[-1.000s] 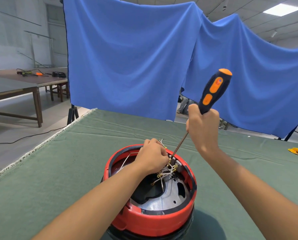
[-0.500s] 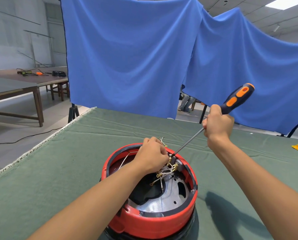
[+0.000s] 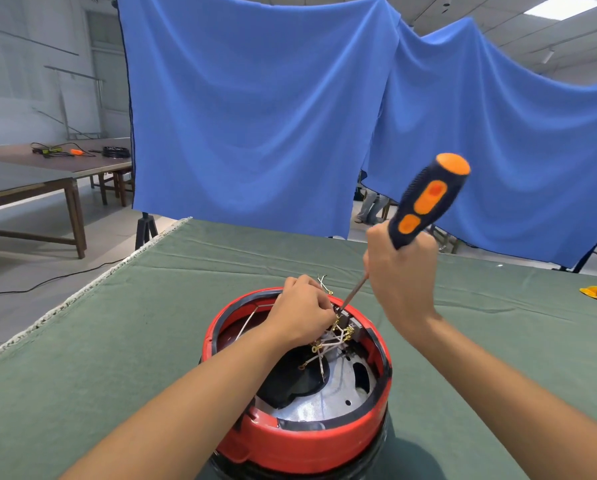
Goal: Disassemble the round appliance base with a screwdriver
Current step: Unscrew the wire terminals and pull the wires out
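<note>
Red-rimmed and opened up, the round appliance base (image 3: 300, 403) sits on a green cloth-covered table (image 3: 117, 341), near its front edge. Seen from the head camera, the right hand (image 3: 402, 275) grips the lower handle of an orange-and-black screwdriver (image 3: 425, 202), its shaft slanting down to the base's far rim. The left hand (image 3: 302, 311), fingers curled, rests inside that rim over a tangle of white wires (image 3: 328, 344); whether it holds anything cannot be told. A blue cloth backdrop (image 3: 255, 116) hangs behind.
</note>
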Action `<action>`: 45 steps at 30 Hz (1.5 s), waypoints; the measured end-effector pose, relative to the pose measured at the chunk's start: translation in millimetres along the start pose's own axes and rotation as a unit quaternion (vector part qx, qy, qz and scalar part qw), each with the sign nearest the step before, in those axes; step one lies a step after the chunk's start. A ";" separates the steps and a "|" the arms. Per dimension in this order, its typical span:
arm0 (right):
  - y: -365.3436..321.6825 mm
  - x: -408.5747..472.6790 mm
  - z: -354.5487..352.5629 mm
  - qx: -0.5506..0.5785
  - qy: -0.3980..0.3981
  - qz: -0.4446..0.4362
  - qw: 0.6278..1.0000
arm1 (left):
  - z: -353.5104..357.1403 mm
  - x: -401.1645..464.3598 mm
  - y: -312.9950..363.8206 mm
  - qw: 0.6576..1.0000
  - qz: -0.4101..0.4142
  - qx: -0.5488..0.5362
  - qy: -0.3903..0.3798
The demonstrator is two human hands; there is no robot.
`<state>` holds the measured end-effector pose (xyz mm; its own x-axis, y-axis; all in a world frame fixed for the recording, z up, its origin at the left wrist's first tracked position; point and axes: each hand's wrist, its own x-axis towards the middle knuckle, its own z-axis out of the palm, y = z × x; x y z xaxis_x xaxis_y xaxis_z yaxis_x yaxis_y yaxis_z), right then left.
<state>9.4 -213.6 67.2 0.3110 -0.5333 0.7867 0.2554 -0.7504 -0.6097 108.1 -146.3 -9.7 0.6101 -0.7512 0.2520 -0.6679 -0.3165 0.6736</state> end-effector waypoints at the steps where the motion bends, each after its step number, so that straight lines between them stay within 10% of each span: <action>1: -3.9 -2.6 1.8 -0.019 -0.018 -0.029 0.999 | 0.2 -0.5 0.6 1.000 -0.001 0.000 0.002; 7: -10.7 -10.6 13.1 -0.116 -0.063 -0.144 0.981 | -1.2 -1.3 3.1 1.000 -0.012 0.009 -0.006; 28: -7.7 -4.9 12.1 -0.088 -0.054 -0.113 0.988 | -2.1 -4.0 3.9 1.000 -0.017 0.001 -0.006; 45: 27.0 40.1 -1.6 0.065 0.058 0.208 0.974 | -1.1 -1.5 1.9 1.000 -0.014 -0.005 -0.016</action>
<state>27.3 -255.9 82.4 0.3094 -0.8266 0.4700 0.2454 -0.4081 -0.8793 106.4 -145.1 -8.0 0.6142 -0.7604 0.2111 -0.6470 -0.3320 0.6864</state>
